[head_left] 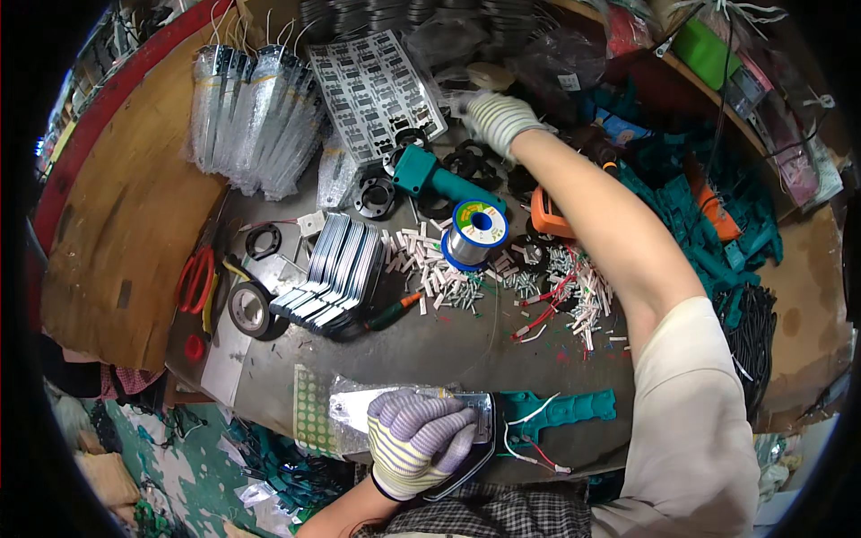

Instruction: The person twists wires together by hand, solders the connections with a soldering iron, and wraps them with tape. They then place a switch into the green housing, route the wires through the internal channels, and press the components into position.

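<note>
Our left hand (420,439), in a striped knit glove, presses down on a flat dark panel in a clear bag (448,421) at the near edge of the workbench (430,345); the fingers are curled over its top, gripping it in place. Just right of it lies a teal plastic handle piece (560,411) with loose red and white wires (529,448) trailing from it, touching or nearly touching the panel's edge.

Our right hand (498,118), also gloved, is stretched far across the bench toward the back clutter, near a sheet of small black parts (377,90) and some black rings (466,161). We cannot tell if its fingers are closed on anything; they look loosely bent and what is under them is hidden.

Mid-bench: a solder spool (473,233), a teal tool (430,175), a scatter of white cut pieces (430,264), a fanned stack of flat panels (332,273), a tape roll (249,308), red scissors (195,280).

Progress, as we judge it: early on this unit. The handle's wires hang free, not joined to the panel, and the right hand is off fetching, so the joining work looks undone. The stack suggests many panels remain.
</note>
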A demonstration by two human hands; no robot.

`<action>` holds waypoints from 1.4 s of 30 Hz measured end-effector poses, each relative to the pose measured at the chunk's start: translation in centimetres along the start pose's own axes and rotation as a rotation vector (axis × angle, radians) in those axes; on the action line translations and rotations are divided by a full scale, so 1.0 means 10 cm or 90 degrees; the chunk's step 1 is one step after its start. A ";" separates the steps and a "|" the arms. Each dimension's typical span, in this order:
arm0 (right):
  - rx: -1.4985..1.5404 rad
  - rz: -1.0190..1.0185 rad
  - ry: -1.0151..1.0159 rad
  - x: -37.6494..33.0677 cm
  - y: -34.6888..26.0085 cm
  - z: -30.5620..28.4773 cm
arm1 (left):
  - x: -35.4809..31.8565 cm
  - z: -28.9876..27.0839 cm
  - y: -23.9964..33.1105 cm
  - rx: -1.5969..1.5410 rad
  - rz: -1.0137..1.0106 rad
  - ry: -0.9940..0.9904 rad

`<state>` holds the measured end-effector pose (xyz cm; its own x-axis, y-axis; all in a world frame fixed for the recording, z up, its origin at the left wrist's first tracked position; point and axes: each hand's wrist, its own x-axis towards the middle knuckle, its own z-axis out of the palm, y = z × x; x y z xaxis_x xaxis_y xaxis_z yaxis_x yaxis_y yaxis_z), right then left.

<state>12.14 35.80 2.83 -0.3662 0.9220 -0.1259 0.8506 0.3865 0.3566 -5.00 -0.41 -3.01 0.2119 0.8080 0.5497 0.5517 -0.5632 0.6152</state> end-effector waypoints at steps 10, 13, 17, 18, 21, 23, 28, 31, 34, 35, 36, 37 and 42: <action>1.432 -0.233 -0.010 -2.29 -0.23 -0.29 | -0.14 -0.17 0.18 -0.496 -0.181 0.183; 1.251 -0.179 0.086 -2.86 -0.48 -0.21 | 0.40 -0.11 0.60 -0.621 -0.255 0.150; 1.015 -0.198 0.402 -3.31 -0.70 -0.16 | 0.59 -0.10 0.61 -0.549 -0.176 0.012; 0.764 -0.304 0.399 -3.32 -0.52 -0.24 | 0.52 -0.08 0.71 -0.528 -0.211 0.042; 0.746 -0.177 0.506 -3.54 -0.53 -0.14 | 0.56 -0.12 0.67 -0.507 -0.088 -0.159; 0.508 -0.136 0.554 -3.57 -0.36 -0.20 | 0.46 -0.12 0.71 -0.624 -0.181 -0.265; 0.094 0.022 0.660 -3.59 -0.45 -0.33 | 0.53 -0.21 0.73 -0.450 -0.228 -0.162; 0.604 -0.260 0.412 -3.66 -0.47 -0.23 | 0.78 -0.31 0.87 -0.439 -0.098 -0.275; 0.458 -0.360 0.376 -3.71 -0.21 -0.26 | 0.87 -0.60 0.82 -0.234 -0.039 -0.488; 0.479 -0.316 0.356 -3.76 -0.05 -0.17 | 0.81 -0.71 0.77 -0.259 -0.071 -0.473; 0.501 -0.270 0.333 -3.81 0.06 -0.09 | 0.73 -0.77 0.75 -0.285 -0.106 -0.459; 0.557 -0.274 0.287 -3.86 0.03 -0.16 | 0.70 -0.73 0.71 -0.274 -0.031 -0.421; 0.702 -0.095 0.319 -3.93 -0.23 -0.16 | 0.77 -0.47 0.82 -0.088 -0.092 -0.250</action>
<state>23.97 -1.40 8.39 -0.3858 0.8498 0.3590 0.5622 0.5251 -0.6389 -2.61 0.36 8.89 0.4457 0.8694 0.2132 0.4899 -0.4362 0.7548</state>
